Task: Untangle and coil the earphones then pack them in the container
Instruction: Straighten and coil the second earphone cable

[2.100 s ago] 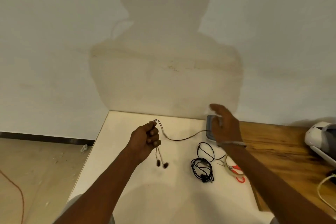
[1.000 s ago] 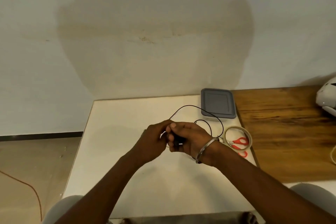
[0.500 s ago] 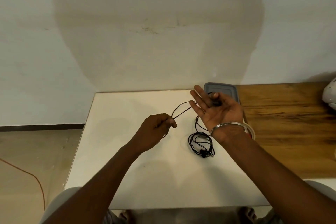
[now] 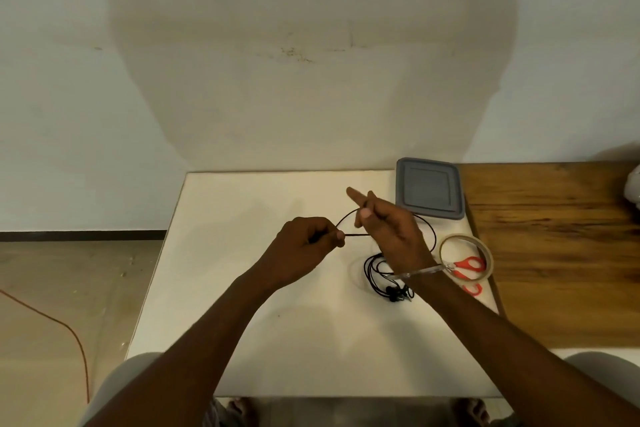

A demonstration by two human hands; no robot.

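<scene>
Pinching the earphones (image 4: 354, 235) at frame centre, the left hand (image 4: 304, 247) grips their cable. The right hand (image 4: 392, 229) grasps it too

Cropped by right edge, mid-height: white object (image 4: 634, 191), kind not told. Buried in curled left hand (image 4: 304, 243): end of earphone cable (image 4: 356, 235). Blurred at right hand (image 4: 391, 229): fingertips (image 4: 353, 194), hold on cable not made out. Covered in part by right wrist: black earphone bundle (image 4: 394, 295), scissors (image 4: 467, 264). Cut by left edge: orange wire (image 4: 74, 333).
</scene>
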